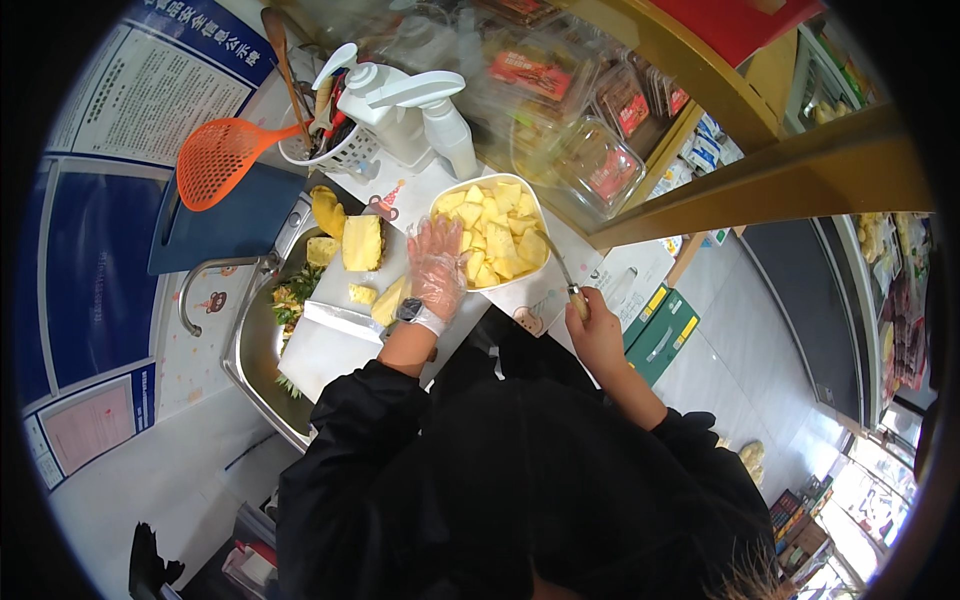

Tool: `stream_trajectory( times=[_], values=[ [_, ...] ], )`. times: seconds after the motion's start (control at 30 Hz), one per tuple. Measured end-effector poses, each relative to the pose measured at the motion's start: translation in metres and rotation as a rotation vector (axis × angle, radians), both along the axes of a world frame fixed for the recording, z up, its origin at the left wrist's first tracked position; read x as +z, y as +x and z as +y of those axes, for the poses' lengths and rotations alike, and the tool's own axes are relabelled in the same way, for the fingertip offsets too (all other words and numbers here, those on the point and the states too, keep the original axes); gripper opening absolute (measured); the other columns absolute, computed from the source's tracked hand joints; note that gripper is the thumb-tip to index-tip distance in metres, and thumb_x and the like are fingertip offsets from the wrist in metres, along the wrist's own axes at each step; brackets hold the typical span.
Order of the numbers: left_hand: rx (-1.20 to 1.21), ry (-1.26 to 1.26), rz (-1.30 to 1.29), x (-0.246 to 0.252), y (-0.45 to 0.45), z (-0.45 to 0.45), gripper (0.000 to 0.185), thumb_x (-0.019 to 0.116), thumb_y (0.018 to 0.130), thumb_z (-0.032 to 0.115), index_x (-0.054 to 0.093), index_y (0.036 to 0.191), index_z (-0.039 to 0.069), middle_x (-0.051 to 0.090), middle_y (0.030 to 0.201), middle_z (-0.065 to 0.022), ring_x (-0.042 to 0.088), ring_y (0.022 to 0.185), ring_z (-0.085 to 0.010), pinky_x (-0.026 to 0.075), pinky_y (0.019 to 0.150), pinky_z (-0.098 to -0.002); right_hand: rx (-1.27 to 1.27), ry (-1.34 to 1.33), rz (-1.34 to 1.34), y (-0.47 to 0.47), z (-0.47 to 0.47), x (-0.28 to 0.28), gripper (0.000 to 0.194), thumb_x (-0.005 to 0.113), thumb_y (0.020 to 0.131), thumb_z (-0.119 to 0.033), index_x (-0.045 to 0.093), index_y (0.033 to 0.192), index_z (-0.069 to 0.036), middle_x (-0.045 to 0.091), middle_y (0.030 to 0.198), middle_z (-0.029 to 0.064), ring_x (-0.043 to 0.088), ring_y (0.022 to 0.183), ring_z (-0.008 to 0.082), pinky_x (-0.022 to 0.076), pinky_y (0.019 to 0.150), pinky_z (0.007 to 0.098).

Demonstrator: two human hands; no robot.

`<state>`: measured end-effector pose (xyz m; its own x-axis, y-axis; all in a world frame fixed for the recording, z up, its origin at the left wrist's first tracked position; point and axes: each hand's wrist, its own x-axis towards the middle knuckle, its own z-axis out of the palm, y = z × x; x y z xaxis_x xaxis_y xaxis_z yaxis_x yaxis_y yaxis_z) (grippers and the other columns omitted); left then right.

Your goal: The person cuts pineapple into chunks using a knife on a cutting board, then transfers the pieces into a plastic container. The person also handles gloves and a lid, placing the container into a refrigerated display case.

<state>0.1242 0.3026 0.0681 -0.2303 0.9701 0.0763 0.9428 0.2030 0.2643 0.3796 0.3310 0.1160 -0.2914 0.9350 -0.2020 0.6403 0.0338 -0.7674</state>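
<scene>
My left hand (436,264), in a clear plastic glove, lies flat with its fingers at the left edge of a white bowl heaped with pineapple pieces (499,238). My right hand (596,326), bare, grips the wooden handle of a curved metal tool (562,268), whose tip reaches the right side of the bowl. Left of my gloved hand, a large pineapple chunk (362,243) with rind stands on a white cutting board (324,346). Smaller pineapple pieces (362,293) and a broad metal blade (343,321) lie there too. The blade's handle is hidden.
Pineapple leaves (298,289) lie in the steel sink (251,360) at left, beside a curved faucet (187,300). Behind stand white pump bottles (448,131), a utensil basket (337,154) and an orange strainer (217,161). Clear lidded boxes (600,169) sit behind the bowl, near a gold-coloured frame (757,184).
</scene>
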Motion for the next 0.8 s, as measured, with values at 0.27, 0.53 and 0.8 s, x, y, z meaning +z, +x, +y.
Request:
stream_trajectory(
  times=[0.27, 0.53, 0.8],
  values=[
    [-0.171, -0.119, 0.003, 0.039, 0.047, 0.029, 0.058, 0.055, 0.083, 0.04, 0.037, 0.137, 0.026, 0.022, 0.146, -0.0163, 0.016, 0.135, -0.0364, 0.01, 0.106, -0.0577, 0.012, 0.022, -0.007, 0.003, -0.015, -0.025, 0.027, 0.056, 0.085, -0.022, 0.05, 0.106, -0.005, 0.061, 0.074, 0.0202, 0.06, 0.065, 0.0386, 0.0477, 0.057, 0.0441],
    [-0.156, -0.155, 0.153, 0.028, 0.063, 0.045, 0.054, 0.053, 0.084, 0.041, 0.041, 0.134, 0.029, 0.021, 0.146, -0.0169, 0.019, 0.135, -0.0362, 0.006, 0.105, -0.0602, -0.01, 0.036, 0.006, 0.013, -0.002, -0.013, 0.027, 0.056, 0.085, -0.022, 0.051, 0.106, -0.006, 0.062, 0.075, 0.0197, 0.061, 0.065, 0.0372, 0.0484, 0.058, 0.0417],
    [-0.188, -0.088, 0.127, 0.017, 0.077, 0.057, 0.035, 0.05, 0.083, 0.039, 0.06, 0.115, 0.028, 0.039, 0.139, -0.0103, 0.03, 0.131, -0.0279, 0.006, 0.104, -0.058, -0.138, -0.027, 0.066, 0.032, -0.01, -0.005, 0.025, 0.058, 0.085, -0.017, 0.052, 0.104, -0.002, 0.06, 0.071, 0.0186, 0.061, 0.059, 0.0312, 0.0475, 0.054, 0.037]
  ],
)
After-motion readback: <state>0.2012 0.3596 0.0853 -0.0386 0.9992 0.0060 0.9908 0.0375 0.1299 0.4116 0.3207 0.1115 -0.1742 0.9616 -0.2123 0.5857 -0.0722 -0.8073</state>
